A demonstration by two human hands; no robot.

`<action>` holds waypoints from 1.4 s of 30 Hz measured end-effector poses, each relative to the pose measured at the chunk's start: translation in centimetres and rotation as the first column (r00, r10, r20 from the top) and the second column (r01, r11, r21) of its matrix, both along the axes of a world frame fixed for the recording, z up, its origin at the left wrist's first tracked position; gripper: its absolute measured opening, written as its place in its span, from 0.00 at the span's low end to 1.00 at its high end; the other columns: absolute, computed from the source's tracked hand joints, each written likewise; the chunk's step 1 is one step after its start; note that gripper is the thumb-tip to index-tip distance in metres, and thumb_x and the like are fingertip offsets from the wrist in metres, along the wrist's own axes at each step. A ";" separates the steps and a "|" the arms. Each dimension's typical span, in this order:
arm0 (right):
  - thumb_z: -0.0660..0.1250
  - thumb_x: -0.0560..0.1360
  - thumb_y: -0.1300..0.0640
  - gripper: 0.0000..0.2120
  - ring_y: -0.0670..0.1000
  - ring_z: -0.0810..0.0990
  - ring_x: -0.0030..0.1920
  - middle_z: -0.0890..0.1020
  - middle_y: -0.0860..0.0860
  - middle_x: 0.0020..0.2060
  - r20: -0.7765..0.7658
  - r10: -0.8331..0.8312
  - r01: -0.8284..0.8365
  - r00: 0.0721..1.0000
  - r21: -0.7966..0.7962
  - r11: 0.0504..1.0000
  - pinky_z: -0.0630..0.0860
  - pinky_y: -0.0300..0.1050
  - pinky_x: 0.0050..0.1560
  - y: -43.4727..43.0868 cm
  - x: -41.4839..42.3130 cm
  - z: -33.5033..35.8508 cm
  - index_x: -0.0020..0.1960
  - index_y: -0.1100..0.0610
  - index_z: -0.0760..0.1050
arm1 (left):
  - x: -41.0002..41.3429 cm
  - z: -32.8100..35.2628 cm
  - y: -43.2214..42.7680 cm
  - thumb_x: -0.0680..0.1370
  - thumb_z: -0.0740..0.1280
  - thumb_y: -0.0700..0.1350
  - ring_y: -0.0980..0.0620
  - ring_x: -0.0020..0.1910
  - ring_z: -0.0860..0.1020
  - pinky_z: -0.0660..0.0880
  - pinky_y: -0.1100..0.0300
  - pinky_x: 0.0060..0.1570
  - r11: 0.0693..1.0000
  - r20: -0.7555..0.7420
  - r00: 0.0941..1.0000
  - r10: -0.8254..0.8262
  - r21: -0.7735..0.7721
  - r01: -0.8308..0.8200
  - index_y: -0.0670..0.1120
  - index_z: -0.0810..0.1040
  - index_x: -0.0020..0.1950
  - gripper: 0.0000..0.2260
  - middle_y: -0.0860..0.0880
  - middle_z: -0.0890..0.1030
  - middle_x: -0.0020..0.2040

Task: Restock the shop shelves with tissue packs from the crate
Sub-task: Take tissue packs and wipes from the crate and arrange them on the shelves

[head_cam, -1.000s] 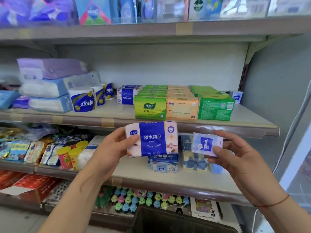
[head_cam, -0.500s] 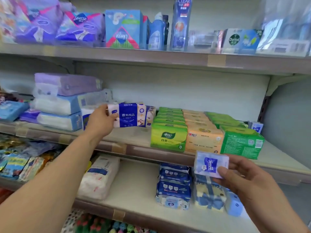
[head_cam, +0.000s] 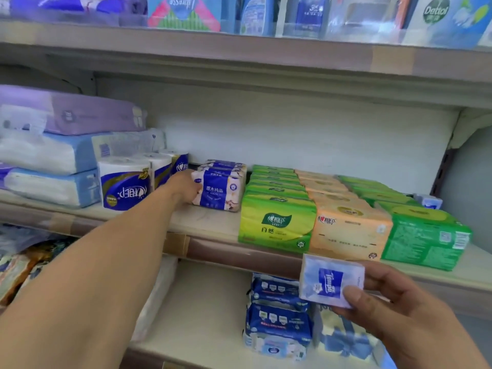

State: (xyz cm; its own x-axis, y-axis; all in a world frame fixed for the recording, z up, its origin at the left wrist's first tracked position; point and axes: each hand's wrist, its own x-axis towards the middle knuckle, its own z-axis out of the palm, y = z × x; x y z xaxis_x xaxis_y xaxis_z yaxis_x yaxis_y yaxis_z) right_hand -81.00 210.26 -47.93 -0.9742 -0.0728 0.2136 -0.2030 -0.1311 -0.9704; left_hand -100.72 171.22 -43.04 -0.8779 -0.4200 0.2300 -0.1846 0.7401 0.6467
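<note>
Blue-and-white tissue pack (head_cam: 217, 191) sits on the middle shelf (head_cam: 207, 222), my left hand (head_cam: 186, 188) gripping its end. My right hand (head_cam: 394, 302) pinches a small pocket pack (head_cam: 330, 279). Both look soft, light; I'd hold their sides.

A pale back wall (head_cam: 306, 134) closes the shelving behind the middle shelf (head_cam: 210, 222), whose brownish front edge carries a tan tape patch (head_cam: 175, 243). The top shelf (head_cam: 239, 57) overhangs it, its edge also patched with tape. A lower shelf (head_cam: 202, 315) runs beneath, cream-coloured. At the right, a dark slotted upright (head_cam: 443, 169) and a pale bracket (head_cam: 468, 126) meet a grey side wall (head_cam: 474, 169). Light is soft and even.
</note>
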 end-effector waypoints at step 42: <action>0.72 0.74 0.72 0.18 0.52 0.85 0.47 0.86 0.55 0.46 -0.330 -0.040 0.006 0.943 -0.105 0.995 0.81 0.40 0.50 17.0 8.8 -1.0 0.60 0.56 0.81 | 30.0 0.0 37.9 0.79 0.72 0.48 0.50 0.48 0.83 0.81 0.45 0.52 0.678 -0.071 0.675 -0.734 -0.034 0.734 0.60 0.78 0.62 0.13 0.56 0.85 0.51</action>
State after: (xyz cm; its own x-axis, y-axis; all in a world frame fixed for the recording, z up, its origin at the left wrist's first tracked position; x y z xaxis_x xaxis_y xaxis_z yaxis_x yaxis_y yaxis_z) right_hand -72.16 227.28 -48.92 -0.8482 -0.0125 0.5295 -0.5148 -0.2160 -0.8297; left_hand -70.74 209.10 -43.05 -0.8840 0.3531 0.3062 0.4662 0.6185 0.6325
